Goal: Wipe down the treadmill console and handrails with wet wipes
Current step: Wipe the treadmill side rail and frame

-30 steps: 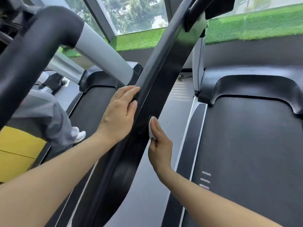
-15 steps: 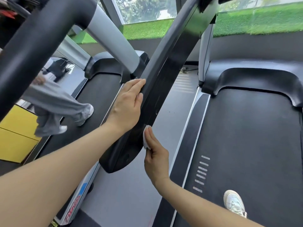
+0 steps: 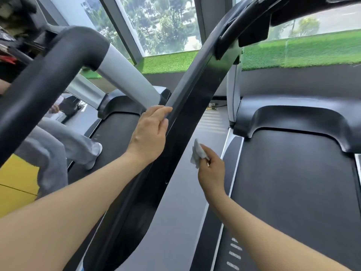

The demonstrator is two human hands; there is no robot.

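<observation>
Treadmill belt [image 3: 293, 192] — right of the right hand's fingers, dark and flat. Black upright [image 3: 187, 118] — runs diagonally between both hands. Padded handrail [image 3: 45, 81] — well left of the left fingers. Left hand [image 3: 149, 133]: fingers straight and pressed together, tips resting on the upright's left edge. Right hand [image 3: 212, 171]: fingers curled, pinching a crumpled white wipe [image 3: 198, 153] just beside the upright's right face; whether they touch cannot be told.

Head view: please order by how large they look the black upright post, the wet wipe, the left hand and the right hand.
1. Black upright post, by far the largest.
2. Left hand.
3. Right hand; it looks smaller, perhaps only because its fingers are curled.
4. Wet wipe, smallest.
</observation>
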